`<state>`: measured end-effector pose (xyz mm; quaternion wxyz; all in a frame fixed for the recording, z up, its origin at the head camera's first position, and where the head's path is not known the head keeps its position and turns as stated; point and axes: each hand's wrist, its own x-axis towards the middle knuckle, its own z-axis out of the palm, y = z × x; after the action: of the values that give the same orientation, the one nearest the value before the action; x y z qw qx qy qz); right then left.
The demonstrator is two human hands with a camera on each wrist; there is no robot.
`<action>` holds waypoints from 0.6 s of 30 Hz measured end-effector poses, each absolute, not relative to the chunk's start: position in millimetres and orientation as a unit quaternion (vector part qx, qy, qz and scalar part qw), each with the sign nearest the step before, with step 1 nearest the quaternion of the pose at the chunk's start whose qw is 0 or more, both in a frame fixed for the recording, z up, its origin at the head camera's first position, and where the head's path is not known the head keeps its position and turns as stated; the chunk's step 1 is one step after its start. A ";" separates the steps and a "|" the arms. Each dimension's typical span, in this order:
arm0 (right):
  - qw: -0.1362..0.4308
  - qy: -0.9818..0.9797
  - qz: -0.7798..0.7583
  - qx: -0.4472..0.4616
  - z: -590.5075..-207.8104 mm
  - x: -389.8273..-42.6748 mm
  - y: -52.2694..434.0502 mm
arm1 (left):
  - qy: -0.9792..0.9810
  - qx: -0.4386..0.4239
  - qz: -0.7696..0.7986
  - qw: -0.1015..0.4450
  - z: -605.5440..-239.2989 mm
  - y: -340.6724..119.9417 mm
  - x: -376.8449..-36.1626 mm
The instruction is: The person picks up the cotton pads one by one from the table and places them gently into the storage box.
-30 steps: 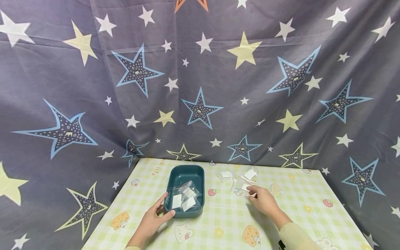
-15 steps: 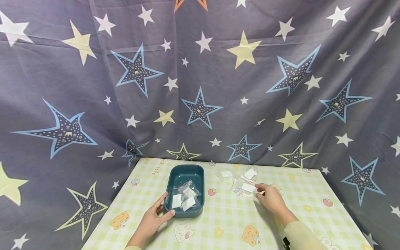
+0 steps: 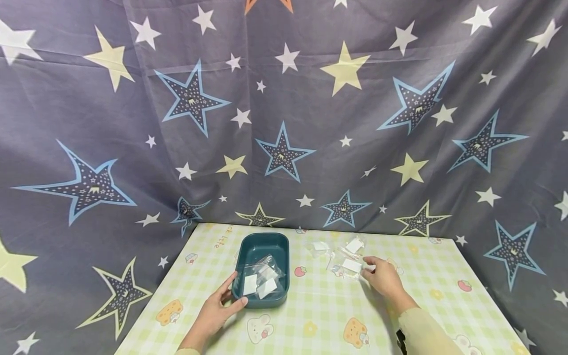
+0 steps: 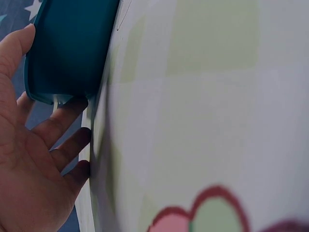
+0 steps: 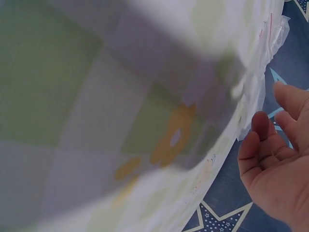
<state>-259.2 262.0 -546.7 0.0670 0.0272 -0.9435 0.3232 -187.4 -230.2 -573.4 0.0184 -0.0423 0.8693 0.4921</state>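
Just left of the right hand, a clear packet.

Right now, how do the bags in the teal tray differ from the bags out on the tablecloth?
The bags in the tray lie piled inside the teal tray, which the left hand holds. The loose bags lie spread on the tablecloth by the right hand. Both are clear with white inserts.

Makeshift home setup — star-print curtain
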 end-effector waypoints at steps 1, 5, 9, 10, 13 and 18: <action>0.064 -0.943 0.326 0.024 -547.8 -260.2 261.5 | 0.870 -0.042 0.492 0.018 -573.3 -230.4 -187.7; 0.048 -0.940 0.337 0.017 -552.6 -264.7 257.7 | 0.870 -0.041 0.491 0.018 -574.4 -231.0 -188.4; 0.046 -0.943 0.330 0.014 -556.0 -269.1 253.7 | 0.869 -0.042 0.492 0.018 -576.8 -231.5 -188.7; 0.045 -0.944 0.326 0.013 -556.3 -270.2 252.8 | 0.870 -0.042 0.492 0.018 -577.3 -231.6 -188.7; 0.043 -0.947 0.319 0.014 -556.8 -273.0 250.4 | 0.871 -0.041 0.489 0.018 -577.8 -231.7 -189.2; 0.037 -0.951 0.306 0.029 -558.2 -276.7 247.5 | 0.872 -0.039 0.488 0.016 -578.4 -231.8 -190.3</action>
<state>-276.7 247.5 -558.2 0.0371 0.0293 -0.9508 0.3062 -190.3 -231.8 -578.4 0.0161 -0.0390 0.8718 0.4881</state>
